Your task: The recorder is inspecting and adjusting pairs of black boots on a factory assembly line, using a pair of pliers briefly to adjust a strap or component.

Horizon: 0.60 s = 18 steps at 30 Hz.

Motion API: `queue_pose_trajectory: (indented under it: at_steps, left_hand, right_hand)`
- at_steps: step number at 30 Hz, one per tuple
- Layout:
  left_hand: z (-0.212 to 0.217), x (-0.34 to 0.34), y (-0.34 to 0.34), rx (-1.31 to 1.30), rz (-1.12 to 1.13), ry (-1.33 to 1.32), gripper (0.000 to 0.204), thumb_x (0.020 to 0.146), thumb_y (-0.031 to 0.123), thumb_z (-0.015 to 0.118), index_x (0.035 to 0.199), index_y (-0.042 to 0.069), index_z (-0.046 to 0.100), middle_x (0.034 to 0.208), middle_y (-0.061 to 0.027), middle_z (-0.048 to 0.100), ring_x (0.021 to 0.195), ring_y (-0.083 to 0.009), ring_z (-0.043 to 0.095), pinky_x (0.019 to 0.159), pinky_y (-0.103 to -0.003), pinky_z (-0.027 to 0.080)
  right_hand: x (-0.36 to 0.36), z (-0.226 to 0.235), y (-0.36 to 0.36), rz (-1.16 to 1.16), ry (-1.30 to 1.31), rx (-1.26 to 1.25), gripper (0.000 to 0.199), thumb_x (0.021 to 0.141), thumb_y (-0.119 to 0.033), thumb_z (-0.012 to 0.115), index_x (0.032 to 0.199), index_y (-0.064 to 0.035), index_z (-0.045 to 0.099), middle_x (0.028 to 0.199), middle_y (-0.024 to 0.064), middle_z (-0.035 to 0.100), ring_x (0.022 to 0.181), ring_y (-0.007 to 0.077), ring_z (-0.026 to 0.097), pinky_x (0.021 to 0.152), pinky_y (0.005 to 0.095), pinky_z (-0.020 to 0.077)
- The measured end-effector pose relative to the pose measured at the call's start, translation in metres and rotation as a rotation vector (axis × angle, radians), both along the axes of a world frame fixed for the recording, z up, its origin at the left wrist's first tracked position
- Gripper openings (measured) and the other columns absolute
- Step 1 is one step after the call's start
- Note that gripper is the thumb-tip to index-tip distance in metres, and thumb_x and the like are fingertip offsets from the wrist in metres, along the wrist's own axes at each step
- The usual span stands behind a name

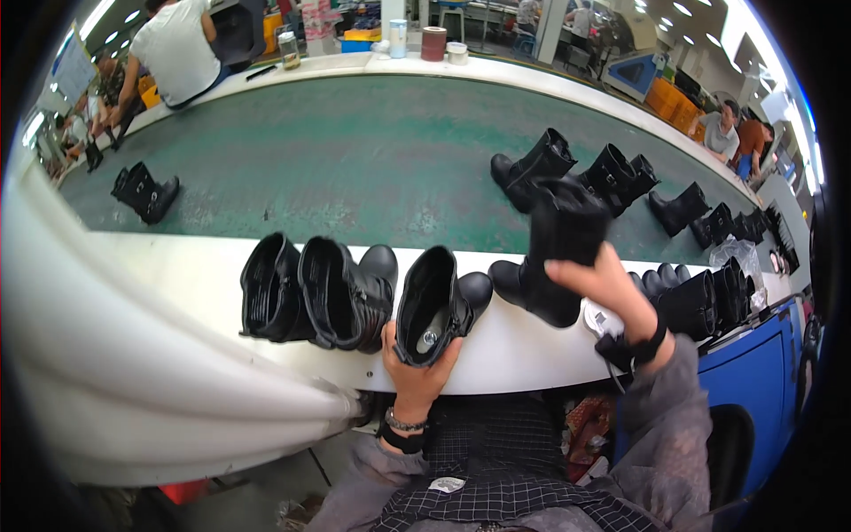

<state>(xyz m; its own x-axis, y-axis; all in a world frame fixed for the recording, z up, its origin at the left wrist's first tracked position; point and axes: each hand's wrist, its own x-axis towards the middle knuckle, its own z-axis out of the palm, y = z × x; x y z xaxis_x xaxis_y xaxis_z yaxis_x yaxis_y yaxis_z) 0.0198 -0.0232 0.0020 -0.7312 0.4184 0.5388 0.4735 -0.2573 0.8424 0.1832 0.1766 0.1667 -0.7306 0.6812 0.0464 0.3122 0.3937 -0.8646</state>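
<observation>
My left hand [418,376] is closed round the back of a black boot [429,301], which stands on the white ledge with its opening toward me and its toe pointing away to the right. In my right hand [613,288] is another black boot [563,235], gripped by the shaft and tilted, its toe to the left; it is slightly blurred. Whether its sole touches the ledge I cannot tell. Left of my left hand, two more black boots [341,288] [270,284] stand side by side on the ledge. Behind my right wrist lies a small white device [602,319], partly covered.
Beyond the white ledge [213,355] runs a green conveyor belt [337,160]. Several black boots [678,208] stand on it at the right, others [142,191] far left. More boots [691,301] line the right ledge beside a blue cabinet [753,372]. People work across the belt.
</observation>
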Motion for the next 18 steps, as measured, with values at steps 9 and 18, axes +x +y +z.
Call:
queue_pose_trajectory:
  at_steps: [9,18]
  left_hand:
    - [-0.006,0.006,-0.017,-0.146,-0.151,-0.131,0.064,0.074,0.016,0.082,0.128,-0.003,0.055,0.130,-0.0171,0.056,0.118,-0.0320,0.054,0.104,-0.041,0.039]
    - [-0.017,0.016,-0.029,-0.321,-0.056,0.035,0.047,0.074,-0.003,0.078,0.117,-0.006,0.059,0.115,-0.0148,0.065,0.099,-0.0226,0.065,0.089,-0.033,0.051]
  right_hand:
    - [-0.164,0.005,0.165,-0.245,-0.014,0.203,0.049,0.079,-0.042,0.067,0.095,0.0044,0.067,0.078,0.0180,0.068,0.072,0.0316,0.069,0.060,0.0391,0.0528]
    - [-0.209,-0.125,0.223,-0.486,-0.013,0.382,0.050,0.084,-0.049,0.061,0.105,-0.0048,0.070,0.103,0.0229,0.068,0.102,0.0407,0.063,0.087,0.0454,0.0495]
